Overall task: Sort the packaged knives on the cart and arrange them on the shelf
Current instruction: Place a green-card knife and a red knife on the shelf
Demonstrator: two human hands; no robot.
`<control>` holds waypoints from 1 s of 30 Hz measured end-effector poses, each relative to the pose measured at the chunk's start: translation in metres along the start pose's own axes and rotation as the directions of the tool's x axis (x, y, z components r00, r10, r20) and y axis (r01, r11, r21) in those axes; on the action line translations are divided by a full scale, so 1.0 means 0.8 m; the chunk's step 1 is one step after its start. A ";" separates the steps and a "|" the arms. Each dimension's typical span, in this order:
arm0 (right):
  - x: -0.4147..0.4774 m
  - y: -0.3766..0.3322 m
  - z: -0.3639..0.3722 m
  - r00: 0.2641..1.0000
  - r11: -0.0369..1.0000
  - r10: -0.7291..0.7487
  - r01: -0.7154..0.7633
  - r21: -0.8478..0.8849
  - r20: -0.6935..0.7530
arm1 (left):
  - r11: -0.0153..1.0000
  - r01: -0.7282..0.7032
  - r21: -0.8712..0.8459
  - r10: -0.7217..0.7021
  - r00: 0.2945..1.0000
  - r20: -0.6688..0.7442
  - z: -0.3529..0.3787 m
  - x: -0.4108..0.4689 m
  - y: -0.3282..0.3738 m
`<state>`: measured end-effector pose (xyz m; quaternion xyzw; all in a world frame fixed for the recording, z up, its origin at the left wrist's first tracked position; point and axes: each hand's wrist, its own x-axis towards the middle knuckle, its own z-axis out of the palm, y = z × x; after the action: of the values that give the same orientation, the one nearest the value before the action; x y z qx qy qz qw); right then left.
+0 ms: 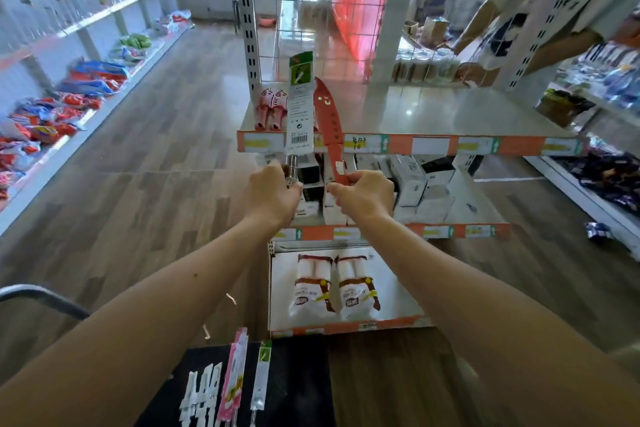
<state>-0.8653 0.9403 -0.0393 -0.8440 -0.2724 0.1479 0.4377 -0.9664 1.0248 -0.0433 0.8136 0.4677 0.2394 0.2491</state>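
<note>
My left hand (272, 192) grips the metal handle of a knife in a white and green card sleeve (298, 107), held upright. My right hand (363, 196) pinches the handle end of a red knife (327, 125), its blade pointing up beside the sleeved one. Both knives stand in front of the top shelf (433, 144), whose surface is mostly bare. Below my arms lies the black cart (298, 381) with several packaged knives: white ones (202, 395), a pink one (235, 371) and a green-topped one (262, 378).
Pink slippers (272, 109) sit at the top shelf's left end. The middle shelf (429, 230) holds white and black boxes, the bottom one two white packs (334, 282). Another person (554, 21) stands at the upper right. Snack shelves line the left aisle (62, 94).
</note>
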 end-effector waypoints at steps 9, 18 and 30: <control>0.080 -0.005 0.005 0.998 0.999 0.032 -0.033 -0.013 -0.049 | 0.997 -0.076 0.011 0.075 0.995 0.064 0.030 0.092 0.027; 0.205 0.010 -0.032 0.999 0.999 0.020 -0.021 -0.037 -0.030 | 0.998 -0.052 0.024 0.050 0.997 0.066 0.083 0.180 0.090; 0.349 0.041 -0.088 0.998 0.997 0.057 -0.059 -0.058 -0.028 | 0.996 0.012 0.089 -0.025 0.990 0.142 0.158 0.267 0.157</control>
<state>-0.5948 1.0434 -0.0289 -0.8658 -0.2462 0.1415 0.4119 -0.7113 1.1349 -0.0272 0.8344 0.4663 0.1574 0.2482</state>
